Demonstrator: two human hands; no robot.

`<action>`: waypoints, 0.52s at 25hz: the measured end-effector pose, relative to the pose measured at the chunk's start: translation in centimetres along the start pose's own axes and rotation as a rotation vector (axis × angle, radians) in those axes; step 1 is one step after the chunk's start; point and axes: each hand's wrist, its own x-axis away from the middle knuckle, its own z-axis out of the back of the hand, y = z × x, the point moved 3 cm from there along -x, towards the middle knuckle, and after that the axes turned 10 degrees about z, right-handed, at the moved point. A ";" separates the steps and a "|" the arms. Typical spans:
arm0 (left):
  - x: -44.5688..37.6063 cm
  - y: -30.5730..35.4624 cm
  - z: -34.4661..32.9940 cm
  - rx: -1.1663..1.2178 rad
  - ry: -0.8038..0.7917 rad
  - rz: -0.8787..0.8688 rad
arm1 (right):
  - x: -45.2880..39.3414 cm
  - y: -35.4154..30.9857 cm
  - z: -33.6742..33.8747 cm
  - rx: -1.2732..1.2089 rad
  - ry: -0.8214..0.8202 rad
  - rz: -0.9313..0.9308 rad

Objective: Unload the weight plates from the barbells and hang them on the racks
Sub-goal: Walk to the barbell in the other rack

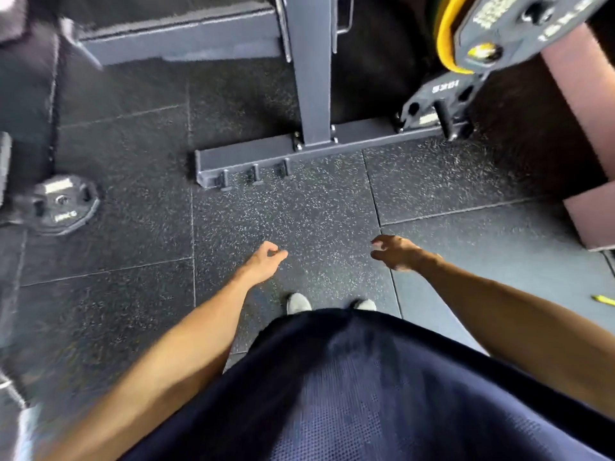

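I look straight down at a speckled rubber floor. My left hand and my right hand hang in front of me, both empty with fingers loosely curled and apart. A small black weight plate sits at the far left, apparently on a barbell end. At the top right a grey plate and a yellow plate hang on the rack. Another black plate hangs lower, near the rack's foot. The grey rack upright rises from a floor beam ahead of me.
A reddish-brown block or bench stands at the right. A dark grey frame beam crosses the upper left. A small yellow object lies on the floor at the right edge. My shoes stand on the mat below my hands.
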 end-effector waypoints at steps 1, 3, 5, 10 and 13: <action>0.0 -0.1 1.6 0.024 0.016 -0.002 | -0.7 -1.4 0.7 0.012 0.016 0.024; 0.0 0.3 4.8 0.080 0.065 -0.043 | -2.0 -4.2 2.5 0.020 0.058 0.074; 0.2 1.6 8.2 0.121 0.125 -0.102 | -3.1 -6.7 5.0 0.021 0.117 0.122; 2.4 6.1 16.6 0.161 0.252 -0.234 | -4.3 -13.1 11.3 0.088 0.283 0.219; 4.3 8.7 21.6 0.214 0.324 -0.321 | -4.0 -17.0 15.1 0.082 0.380 0.290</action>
